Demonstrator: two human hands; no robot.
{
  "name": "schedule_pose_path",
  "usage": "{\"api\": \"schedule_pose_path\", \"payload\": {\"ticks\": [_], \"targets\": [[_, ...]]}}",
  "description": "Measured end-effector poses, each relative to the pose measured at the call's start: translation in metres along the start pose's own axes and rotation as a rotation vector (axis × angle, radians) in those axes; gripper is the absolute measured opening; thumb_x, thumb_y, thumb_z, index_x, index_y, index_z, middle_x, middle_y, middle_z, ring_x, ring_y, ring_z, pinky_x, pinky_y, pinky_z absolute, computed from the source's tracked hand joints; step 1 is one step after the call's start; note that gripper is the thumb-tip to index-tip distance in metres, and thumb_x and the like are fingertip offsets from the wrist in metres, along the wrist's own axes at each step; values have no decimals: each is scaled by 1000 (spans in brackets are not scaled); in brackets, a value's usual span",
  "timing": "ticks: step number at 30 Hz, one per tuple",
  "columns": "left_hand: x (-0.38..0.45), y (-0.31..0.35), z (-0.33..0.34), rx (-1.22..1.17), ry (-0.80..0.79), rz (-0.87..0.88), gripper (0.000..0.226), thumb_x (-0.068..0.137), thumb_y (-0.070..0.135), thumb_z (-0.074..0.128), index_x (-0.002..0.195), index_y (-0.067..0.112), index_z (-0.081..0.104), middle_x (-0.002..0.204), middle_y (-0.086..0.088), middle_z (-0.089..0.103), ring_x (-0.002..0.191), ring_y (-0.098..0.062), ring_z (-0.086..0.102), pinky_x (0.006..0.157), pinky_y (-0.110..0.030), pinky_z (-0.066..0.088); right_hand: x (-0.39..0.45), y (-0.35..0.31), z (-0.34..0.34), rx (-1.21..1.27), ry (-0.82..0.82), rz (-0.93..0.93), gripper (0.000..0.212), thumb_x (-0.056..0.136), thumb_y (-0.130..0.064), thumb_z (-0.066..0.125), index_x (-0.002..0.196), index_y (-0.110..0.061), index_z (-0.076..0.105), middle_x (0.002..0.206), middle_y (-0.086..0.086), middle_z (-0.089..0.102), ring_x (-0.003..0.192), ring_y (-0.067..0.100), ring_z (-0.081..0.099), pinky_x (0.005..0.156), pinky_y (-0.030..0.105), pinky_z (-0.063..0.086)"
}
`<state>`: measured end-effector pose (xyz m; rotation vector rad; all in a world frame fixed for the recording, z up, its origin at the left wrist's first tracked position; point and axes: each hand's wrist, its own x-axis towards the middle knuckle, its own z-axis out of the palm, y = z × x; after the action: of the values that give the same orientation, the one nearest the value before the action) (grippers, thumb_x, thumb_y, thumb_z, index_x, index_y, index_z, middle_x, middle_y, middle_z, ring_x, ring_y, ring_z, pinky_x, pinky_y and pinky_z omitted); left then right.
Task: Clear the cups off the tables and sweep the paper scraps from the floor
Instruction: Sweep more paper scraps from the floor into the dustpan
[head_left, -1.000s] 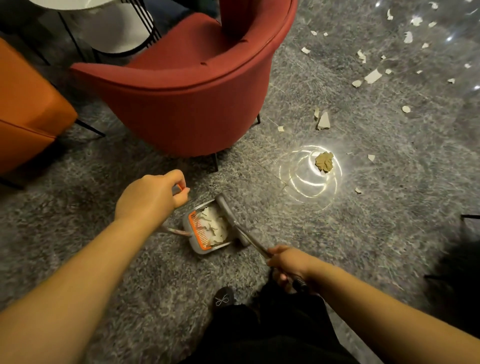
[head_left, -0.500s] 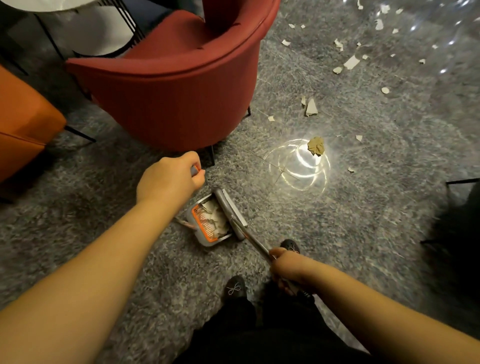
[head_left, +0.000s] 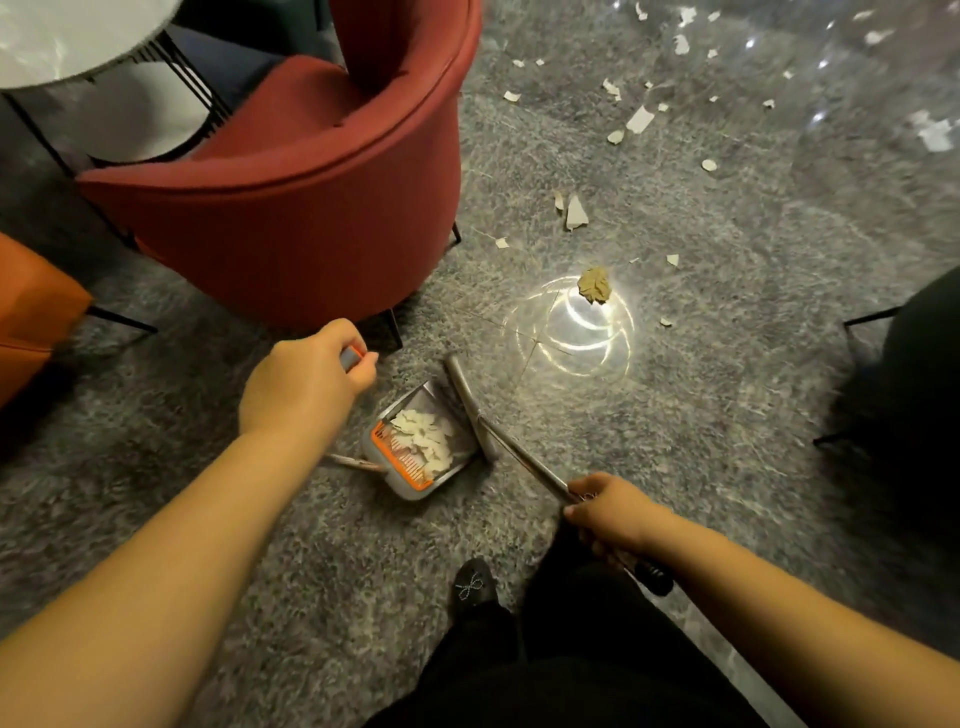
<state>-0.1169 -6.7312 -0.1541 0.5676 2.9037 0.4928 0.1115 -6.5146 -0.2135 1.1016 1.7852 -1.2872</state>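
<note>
Near the red chair (head_left: 291, 208), the left hand (head_left: 304, 387) grips the dustpan (head_left: 421, 457) handle; the right hand (head_left: 610, 514) holds the broom (head_left: 470, 405) stick tight. White scraps lie in the pan. I think the brown paper ball (head_left: 595, 285) and the far scraps (head_left: 639, 119) come next, so the broom must reach out.

Shiny grey stone floor (head_left: 727, 415), soft red cloth chair (head_left: 311, 208) at eleven o'clock, grey plastic dustpan (head_left: 415, 457), white paper scraps (head_left: 423, 439) inside, shiny metal broom handle (head_left: 519, 457), crumpled brown paper ball (head_left: 595, 285).
</note>
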Motion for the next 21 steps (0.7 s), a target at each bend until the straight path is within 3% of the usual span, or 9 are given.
{"api": "schedule_pose_path", "payload": {"ticks": [5, 9, 13, 16, 18, 21], "targets": [[21, 41, 1, -7, -3, 40, 18, 86, 49, 64, 84, 32, 56, 66, -4, 58, 64, -32, 57, 56, -38, 51, 7, 5, -43, 127, 82, 6, 42, 93, -12, 55, 133, -10, 46, 70, 5, 57, 46, 12, 53, 35, 17, 39], [49, 81, 12, -12, 8, 62, 19, 85, 49, 64, 85, 32, 57, 63, -4, 57, 64, -34, 57, 54, -34, 46, 23, 8, -94, 217, 146, 14, 36, 93, -11, 55, 127, -12, 46, 65, 8, 56, 43, 17, 50, 36, 19, 36], [85, 133, 33, 8, -4, 109, 18, 86, 47, 64, 85, 30, 57, 55, 10, 43, 60, -30, 49, 55, -33, 41, 47, 16, -158, 305, 193, 5, 32, 93, -9, 55, 124, -8, 48, 67, 9, 53, 47, 19, 47, 44, 24, 37], [115, 180, 50, 33, -33, 159, 16, 87, 44, 64, 85, 29, 58, 63, 0, 58, 60, -31, 48, 55, -33, 39, 63, 25, -210, 392, 209, 33, 24, 94, -7, 51, 117, -13, 49, 62, 13, 52, 44, 21, 45, 44, 26, 37], [135, 212, 59, 57, -35, 189, 16, 87, 43, 64, 85, 29, 59, 74, -9, 66, 66, -36, 56, 56, -34, 39, 71, 32, -246, 411, 219, 42, 21, 93, -3, 47, 114, -1, 51, 56, 14, 50, 42, 21, 43, 42, 25, 36], [166, 255, 69, 85, -37, 197, 15, 88, 42, 64, 86, 28, 59, 76, -11, 66, 70, -38, 57, 58, -35, 38, 86, 43, -298, 445, 249, 65, 36, 93, 0, 45, 126, 10, 36, 56, 12, 45, 39, 19, 40, 40, 22, 33]]}}
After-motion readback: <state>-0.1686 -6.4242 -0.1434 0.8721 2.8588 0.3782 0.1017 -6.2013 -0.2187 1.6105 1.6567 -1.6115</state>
